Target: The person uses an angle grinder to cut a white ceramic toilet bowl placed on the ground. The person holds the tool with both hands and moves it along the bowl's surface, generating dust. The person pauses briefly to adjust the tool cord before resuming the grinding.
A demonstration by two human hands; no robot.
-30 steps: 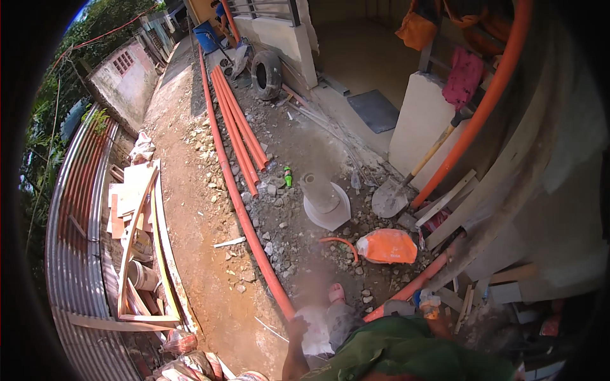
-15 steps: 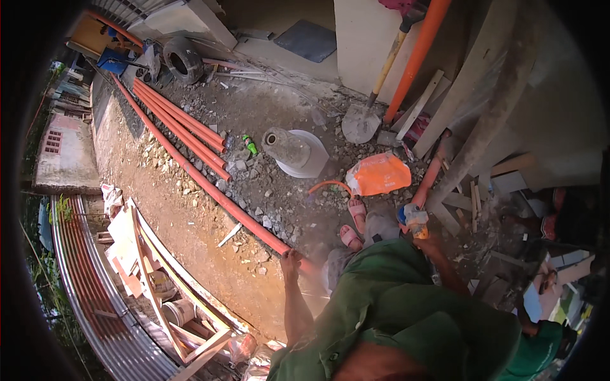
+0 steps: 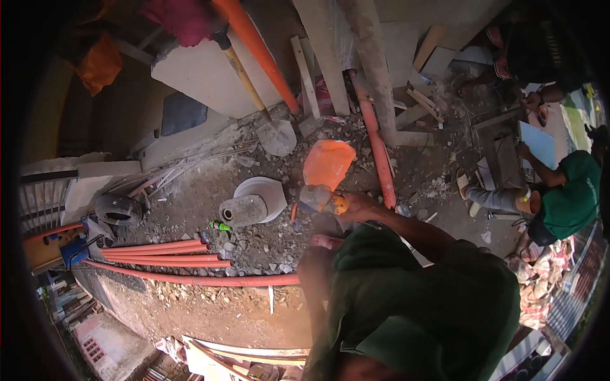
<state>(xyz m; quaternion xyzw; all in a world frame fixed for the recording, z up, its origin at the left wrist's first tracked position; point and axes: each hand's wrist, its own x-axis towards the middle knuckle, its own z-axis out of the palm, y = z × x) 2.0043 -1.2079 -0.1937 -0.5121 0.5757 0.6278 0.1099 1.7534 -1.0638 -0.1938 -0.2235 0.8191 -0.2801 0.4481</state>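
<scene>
My right hand (image 3: 356, 206) is closed round the orange body of a power tool (image 3: 321, 198) with a rounded grey head, perhaps an angle grinder. The tool is above the rubble, just below an orange plastic bag (image 3: 329, 164). My left hand (image 3: 313, 261) is smeared by motion, and its fingers cannot be made out. It is at the near end of a long orange pipe (image 3: 222, 280) lying along the ground; whether it touches the pipe is unclear. Several shorter orange pipes (image 3: 165, 257) lie beyond that one. A white toilet bowl (image 3: 274, 193) lies on the rubble ahead.
A shovel (image 3: 277, 138) and an upright orange pipe (image 3: 267, 63) lean at the wall. Another orange pipe (image 3: 375, 149) slopes beside planks. A green bottle (image 3: 220, 226) and a tyre (image 3: 119, 210) lie leftward. To the right, a person in a green shirt (image 3: 575, 193) crouches near boards.
My view has turned to the right, bringing the crouching person further in. The left hand, earlier closed on the long pipe, is now blurred at its end. The power tool has moved nearer the orange bag.
</scene>
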